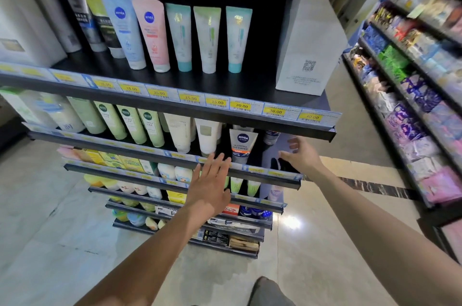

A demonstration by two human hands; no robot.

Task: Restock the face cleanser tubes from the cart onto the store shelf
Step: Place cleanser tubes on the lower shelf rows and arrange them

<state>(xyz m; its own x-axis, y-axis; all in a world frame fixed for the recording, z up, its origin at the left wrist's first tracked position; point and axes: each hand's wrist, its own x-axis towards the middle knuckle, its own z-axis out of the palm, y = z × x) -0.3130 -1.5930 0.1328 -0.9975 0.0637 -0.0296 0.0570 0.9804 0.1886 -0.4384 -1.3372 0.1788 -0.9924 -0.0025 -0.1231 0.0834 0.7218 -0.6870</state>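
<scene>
Standing in a shop aisle on a polished stone floor (50, 205), a black shelf unit (252, 80) carries yellow price tags (242, 105) reading 25.00, 20.00 and 30.00. On its second shelf a NIVEA MEN tube (242, 145), marked OIL CONTROL, stands upright, long axis vertical, cap down. The left hand (211, 188), at the tube's 7 o'clock, has flat, straight fingers holding nothing. The right hand (303, 155), at its 3 o'clock, is loosely spread and empty.
</scene>
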